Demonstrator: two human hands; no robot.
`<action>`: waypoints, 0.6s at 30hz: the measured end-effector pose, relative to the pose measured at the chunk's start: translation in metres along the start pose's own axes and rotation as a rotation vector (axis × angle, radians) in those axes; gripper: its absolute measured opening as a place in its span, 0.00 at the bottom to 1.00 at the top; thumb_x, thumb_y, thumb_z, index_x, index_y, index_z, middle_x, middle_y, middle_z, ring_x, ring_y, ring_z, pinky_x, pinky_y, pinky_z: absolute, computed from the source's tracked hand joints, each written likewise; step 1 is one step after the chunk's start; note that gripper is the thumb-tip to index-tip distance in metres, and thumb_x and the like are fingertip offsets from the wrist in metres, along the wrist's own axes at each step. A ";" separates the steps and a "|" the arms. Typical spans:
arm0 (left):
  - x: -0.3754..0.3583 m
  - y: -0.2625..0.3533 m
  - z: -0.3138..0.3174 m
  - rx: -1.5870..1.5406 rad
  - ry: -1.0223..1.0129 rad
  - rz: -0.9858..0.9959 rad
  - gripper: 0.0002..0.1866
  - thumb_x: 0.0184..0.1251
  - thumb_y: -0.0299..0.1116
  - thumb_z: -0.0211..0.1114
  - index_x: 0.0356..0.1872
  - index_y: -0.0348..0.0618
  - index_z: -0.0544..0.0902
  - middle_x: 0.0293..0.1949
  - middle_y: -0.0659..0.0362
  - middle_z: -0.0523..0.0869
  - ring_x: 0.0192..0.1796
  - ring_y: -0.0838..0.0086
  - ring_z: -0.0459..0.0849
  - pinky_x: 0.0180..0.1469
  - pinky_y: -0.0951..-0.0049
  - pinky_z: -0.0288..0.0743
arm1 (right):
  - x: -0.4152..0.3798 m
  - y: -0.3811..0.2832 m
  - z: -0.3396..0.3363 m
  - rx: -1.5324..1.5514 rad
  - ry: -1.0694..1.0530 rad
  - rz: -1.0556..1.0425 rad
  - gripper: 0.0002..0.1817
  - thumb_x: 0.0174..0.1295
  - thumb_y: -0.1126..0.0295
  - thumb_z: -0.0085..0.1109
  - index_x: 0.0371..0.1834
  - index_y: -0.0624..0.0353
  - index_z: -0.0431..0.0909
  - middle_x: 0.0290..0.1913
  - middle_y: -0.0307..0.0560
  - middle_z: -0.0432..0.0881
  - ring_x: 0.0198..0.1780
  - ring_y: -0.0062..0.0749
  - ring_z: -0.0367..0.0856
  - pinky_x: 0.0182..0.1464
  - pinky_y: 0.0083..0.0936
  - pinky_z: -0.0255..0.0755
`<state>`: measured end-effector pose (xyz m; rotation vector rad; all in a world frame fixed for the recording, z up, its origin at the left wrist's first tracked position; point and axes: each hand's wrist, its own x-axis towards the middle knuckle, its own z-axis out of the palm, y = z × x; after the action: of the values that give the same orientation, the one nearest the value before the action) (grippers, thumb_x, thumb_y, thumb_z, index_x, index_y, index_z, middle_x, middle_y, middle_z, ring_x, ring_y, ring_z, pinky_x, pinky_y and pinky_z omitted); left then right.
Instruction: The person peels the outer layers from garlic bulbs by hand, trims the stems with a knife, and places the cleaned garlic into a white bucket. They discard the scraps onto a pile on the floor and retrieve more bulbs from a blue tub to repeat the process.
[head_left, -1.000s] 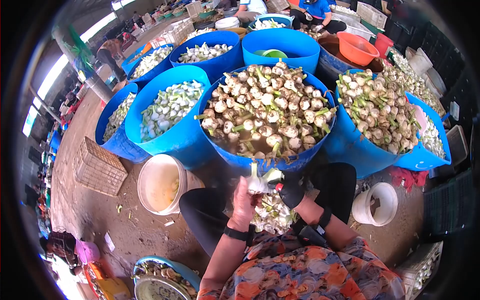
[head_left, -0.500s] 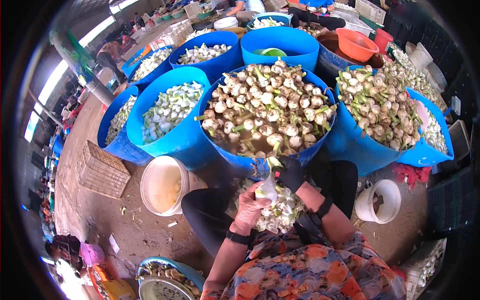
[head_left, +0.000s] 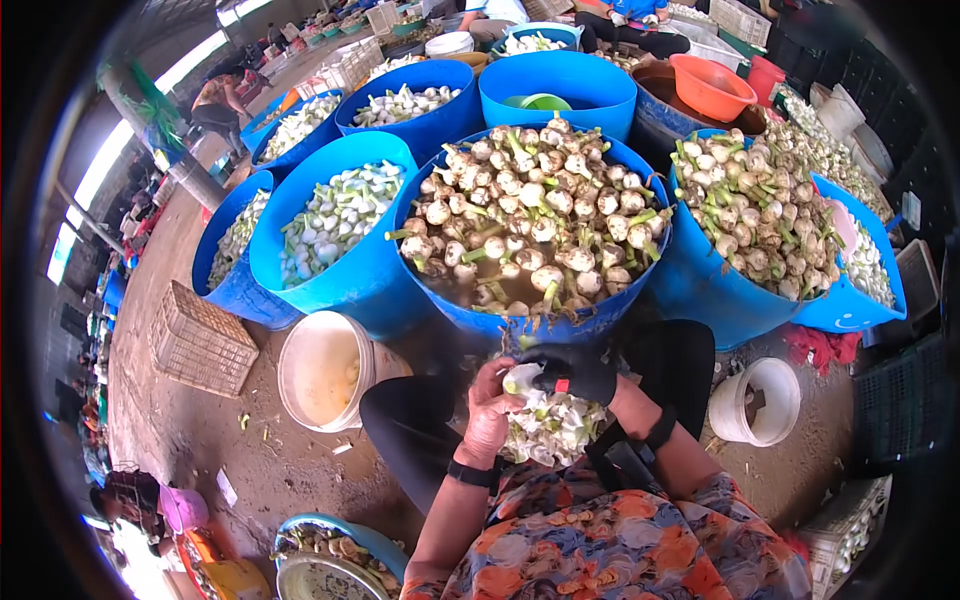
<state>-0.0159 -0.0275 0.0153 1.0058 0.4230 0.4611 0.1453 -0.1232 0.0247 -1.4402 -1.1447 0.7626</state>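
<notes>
Bare and curled, my left hand (head_left: pixel 490 408) holds a pale garlic bulb (head_left: pixel 523 380) above my lap. On the bulb's other side is my right hand (head_left: pixel 575 373) in a black glove, fingers bent round a small tool with a red part (head_left: pixel 562 386); most of the tool is hidden. White peelings (head_left: pixel 553 430) are heaped below both hands, between my legs. Just beyond them stands a blue tub (head_left: pixel 420 275) full of soil-stained bulbs (head_left: pixel 540 215) in brown water.
Cleaner bulbs fill a blue tub (head_left: pixel 275 262) at the left; dirty ones are piled in a tub (head_left: pixel 700 285) at the right. White buckets (head_left: pixel 320 370) flank my knees. A wicker crate (head_left: pixel 203 340) sits on the left floor. Other people work far back.
Both hands have shifted; my right hand has turned and its gloved back now lies flatter over the bulb. The bulb's long green stem no longer shows. A person at the far left has moved slightly.
</notes>
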 end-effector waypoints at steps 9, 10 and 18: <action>0.004 -0.028 0.011 -0.403 0.496 -0.011 0.17 0.56 0.31 0.58 0.48 0.39 0.74 0.43 0.56 0.80 0.45 0.67 0.80 0.45 0.66 0.77 | -0.007 0.006 0.041 -0.493 0.098 -0.135 0.14 0.44 0.64 0.68 0.26 0.60 0.74 0.22 0.50 0.75 0.26 0.44 0.75 0.31 0.33 0.69; 0.007 -0.035 0.004 -0.418 0.549 -0.037 0.16 0.58 0.37 0.59 0.45 0.40 0.75 0.40 0.56 0.80 0.44 0.66 0.80 0.44 0.65 0.77 | -0.007 0.004 0.042 -0.457 0.085 -0.141 0.12 0.45 0.66 0.67 0.25 0.60 0.73 0.23 0.51 0.75 0.26 0.45 0.75 0.30 0.34 0.69; 0.011 -0.030 -0.012 -0.523 0.168 0.090 0.20 0.46 0.36 0.63 0.41 0.35 0.80 0.46 0.46 0.80 0.52 0.54 0.77 0.61 0.57 0.66 | -0.001 0.029 0.020 -0.388 0.310 0.047 0.11 0.47 0.68 0.63 0.24 0.62 0.72 0.19 0.56 0.73 0.21 0.47 0.73 0.27 0.35 0.67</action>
<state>-0.0085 -0.0269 -0.0178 0.4824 0.3803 0.6981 0.1334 -0.1158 -0.0081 -1.8392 -1.0546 0.3385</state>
